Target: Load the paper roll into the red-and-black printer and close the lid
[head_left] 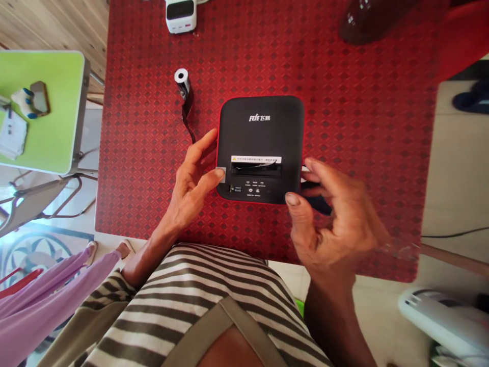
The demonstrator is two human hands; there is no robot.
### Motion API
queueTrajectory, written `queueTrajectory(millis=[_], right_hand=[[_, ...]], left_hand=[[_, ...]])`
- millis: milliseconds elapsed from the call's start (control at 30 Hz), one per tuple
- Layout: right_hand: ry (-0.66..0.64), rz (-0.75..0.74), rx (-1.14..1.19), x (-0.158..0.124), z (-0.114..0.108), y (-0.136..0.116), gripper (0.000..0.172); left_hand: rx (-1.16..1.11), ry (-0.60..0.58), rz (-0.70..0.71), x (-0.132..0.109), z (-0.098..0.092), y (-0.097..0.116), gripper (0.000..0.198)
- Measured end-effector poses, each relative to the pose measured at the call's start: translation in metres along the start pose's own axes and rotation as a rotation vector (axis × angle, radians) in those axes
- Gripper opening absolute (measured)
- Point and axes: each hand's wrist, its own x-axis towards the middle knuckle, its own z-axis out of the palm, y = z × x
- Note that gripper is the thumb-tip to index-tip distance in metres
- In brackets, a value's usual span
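Observation:
A black receipt printer (262, 135) with a red lower edge lies on the red patterned table (153, 178). Its paper slot (255, 168) has a thin torn strip showing in it, under a white warning label. My left hand (194, 178) grips the printer's left side, thumb on the lower left corner and fingers along the edge. At the lower right corner is my right hand (332, 209), thumb and fingers apart around the corner, slightly blurred. A dark blue thing (321, 204) shows partly beneath it; its kind is unclear. Left of the printer stands a small paper roll (182, 81) with a dark tail.
A white device with a dark screen (181, 15) sits at the table's far edge. A dark rounded object (362, 23) is at the far right. To the left, a green folding table (49, 132) holds a phone (40, 98) and papers. A person's purple trouser legs (64, 290) show lower left.

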Motion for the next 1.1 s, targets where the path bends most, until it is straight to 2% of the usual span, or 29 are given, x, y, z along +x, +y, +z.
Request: queueTrajectory(millis=[100, 267, 367, 500, 700, 900, 1100], right_hand=[[0.077, 0.094, 0.034, -0.019, 0.006, -0.001, 0.059], [0.102, 0.201, 0.127, -0.032, 0.014, -0.006, 0.06], [0.127, 0.202, 0.132, -0.032, 0.016, -0.006, 0.061], [0.136, 0.196, 0.128, -0.034, 0.019, -0.004, 0.059], [0.159, 0.219, 0.129, -0.036, 0.021, -0.007, 0.056], [0.167, 0.295, 0.14, -0.037, 0.025, -0.011, 0.052], [0.225, 0.234, 0.117, -0.035, 0.03, -0.008, 0.047]], left_hand=[[-0.06, 0.032, -0.019, -0.004, 0.003, 0.005, 0.078], [-0.081, 0.051, -0.028, 0.0, 0.006, 0.009, 0.067], [-0.082, 0.075, -0.04, 0.0, 0.009, 0.009, 0.069], [-0.128, 0.111, -0.03, -0.002, 0.015, 0.011, 0.062], [-0.116, 0.129, -0.087, -0.002, 0.019, 0.018, 0.063], [-0.089, 0.155, -0.111, -0.002, 0.02, 0.012, 0.064], [-0.049, 0.104, -0.02, -0.001, 0.015, -0.005, 0.076]])
